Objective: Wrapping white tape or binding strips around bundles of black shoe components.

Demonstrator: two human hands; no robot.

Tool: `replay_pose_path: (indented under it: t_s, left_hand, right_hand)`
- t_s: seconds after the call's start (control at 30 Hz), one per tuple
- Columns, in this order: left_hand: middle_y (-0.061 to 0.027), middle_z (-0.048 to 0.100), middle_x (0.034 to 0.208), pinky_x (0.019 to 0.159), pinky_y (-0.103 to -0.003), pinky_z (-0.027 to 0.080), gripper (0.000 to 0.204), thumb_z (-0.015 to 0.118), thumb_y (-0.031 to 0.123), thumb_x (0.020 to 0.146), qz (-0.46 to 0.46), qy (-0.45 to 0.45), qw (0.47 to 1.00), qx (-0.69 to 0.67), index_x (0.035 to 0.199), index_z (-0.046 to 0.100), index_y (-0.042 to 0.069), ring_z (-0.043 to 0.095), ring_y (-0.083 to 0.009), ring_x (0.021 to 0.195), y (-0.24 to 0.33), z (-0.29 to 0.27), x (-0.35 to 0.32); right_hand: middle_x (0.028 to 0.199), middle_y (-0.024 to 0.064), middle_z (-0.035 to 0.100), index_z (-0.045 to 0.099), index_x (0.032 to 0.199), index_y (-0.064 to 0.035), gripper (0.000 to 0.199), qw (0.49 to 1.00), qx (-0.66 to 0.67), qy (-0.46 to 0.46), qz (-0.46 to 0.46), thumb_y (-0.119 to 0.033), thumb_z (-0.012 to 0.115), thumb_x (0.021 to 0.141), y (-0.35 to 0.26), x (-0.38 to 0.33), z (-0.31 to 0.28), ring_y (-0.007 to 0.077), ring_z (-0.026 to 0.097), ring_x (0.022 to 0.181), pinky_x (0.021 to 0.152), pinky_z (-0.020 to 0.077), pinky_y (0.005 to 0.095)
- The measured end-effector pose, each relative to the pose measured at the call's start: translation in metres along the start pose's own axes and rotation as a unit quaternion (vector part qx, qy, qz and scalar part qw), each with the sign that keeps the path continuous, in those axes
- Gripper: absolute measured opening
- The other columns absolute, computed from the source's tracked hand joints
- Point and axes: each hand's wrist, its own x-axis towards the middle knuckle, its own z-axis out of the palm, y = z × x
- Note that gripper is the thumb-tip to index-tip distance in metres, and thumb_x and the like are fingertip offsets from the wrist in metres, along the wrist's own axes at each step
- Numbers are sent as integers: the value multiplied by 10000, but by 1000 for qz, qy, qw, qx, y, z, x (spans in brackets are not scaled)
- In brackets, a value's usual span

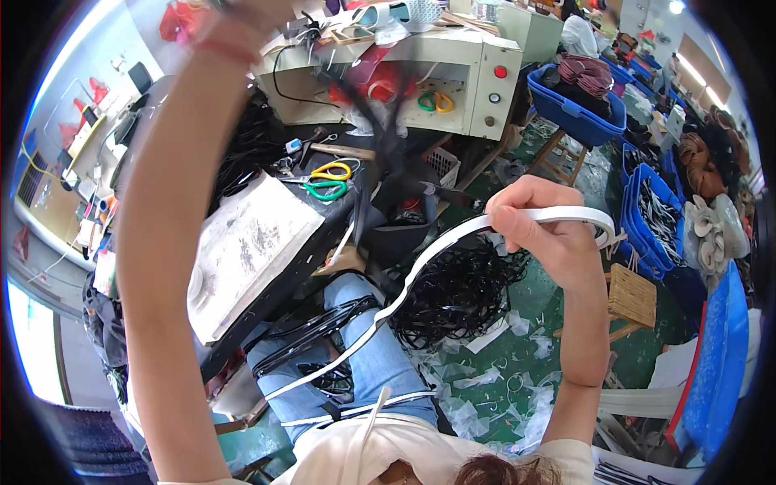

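Observation:
My right hand point(541, 222) is closed in a pinch on a long, narrow white strap point(432, 250) with a dark underside. One end loops out past the knuckles; the rest runs down across my jeans. My left hand point(255, 16) is raised at the top edge, smeared by motion and partly cut off, so its fingers do not show clearly. Something dark is beside it. Blurred black strips point(388, 145) hang between the hands; I cannot tell what holds them. A bundle of thin black strips point(323, 331) lies over my lap, with more white strap below it.
On the left, a bench carries a stained white board point(250, 250) and yellow-and-green-handled scissors point(327, 179). A cream machine point(485, 89) stands ahead. Tangled black strips point(461, 295) and scraps cover the floor. Blue baskets point(578, 109) and a wooden stool point(630, 295) are at right.

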Motion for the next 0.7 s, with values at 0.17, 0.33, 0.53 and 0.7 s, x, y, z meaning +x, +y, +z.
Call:
replay_pose_path:
  t_s: [0.17, 0.33, 0.53, 0.7]
  left_hand:
    - [-99, 623, 910, 775, -227, 537, 288, 426, 195, 972, -315, -32, 910, -267, 1044, 546, -57, 628, -129, 847, -49, 22, -89]
    - [-92, 623, 906, 775, -242, 521, 288, 465, 211, 942, -307, -94, 930, -180, 1026, 564, -47, 623, -143, 850, -90, -19, -112]
    - [-83, 624, 902, 776, -260, 503, 291, 511, 231, 907, -295, -171, 937, -79, 1004, 584, -34, 617, -161, 853, -150, -73, -160]
    - [-76, 624, 899, 776, -274, 488, 296, 550, 248, 877, -284, -268, 920, -10, 986, 601, -23, 612, -176, 856, -196, -83, -194]
  right_hand:
    - [651, 14, 596, 643, 822, -4, 161, 997, -71, -24, -19, -157, 690, 838, 16, -11, -3, 49, 522, 583, 520, 392, 196]
    - [648, 6, 594, 658, 821, -43, 139, 978, -117, -12, -170, -177, 695, 832, 15, 27, 4, 74, 502, 577, 588, 398, 238]
    - [706, 23, 627, 647, 821, -31, 153, 970, 57, -189, -145, -181, 659, 851, 31, 62, 58, 65, 543, 591, 563, 443, 227]
    - [701, 30, 623, 617, 798, -8, 187, 977, 142, -149, -48, -180, 642, 869, 38, 66, 64, 47, 543, 560, 473, 416, 186]
